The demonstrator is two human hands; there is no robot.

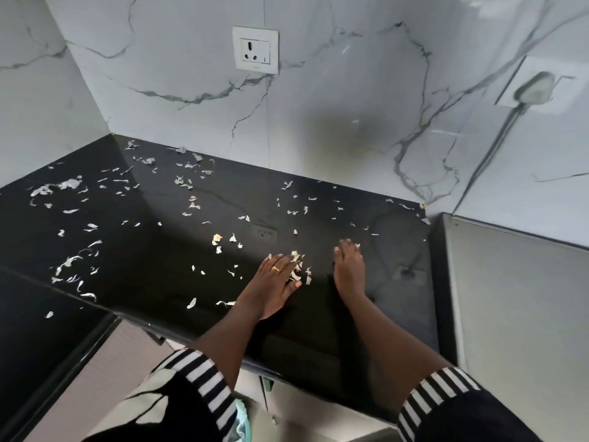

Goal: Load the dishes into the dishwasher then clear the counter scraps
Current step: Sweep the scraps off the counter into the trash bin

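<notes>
Item one: I am seeing my left hand (276, 283) lying flat, fingers straight, fingertips touching a small heap of scraps (299, 266). Item two: my right hand (350, 272) is standing on edge, fingers straight, near that heap, holding nothing. More scraps are lying scattered across the counter (159, 250).

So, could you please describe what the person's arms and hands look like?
Both forearms are bare; the sleeves end in black-and-white striped cuffs, the left cuff and the right cuff. The left hand wears a gold ring on one finger; the right hand shows none.
</notes>
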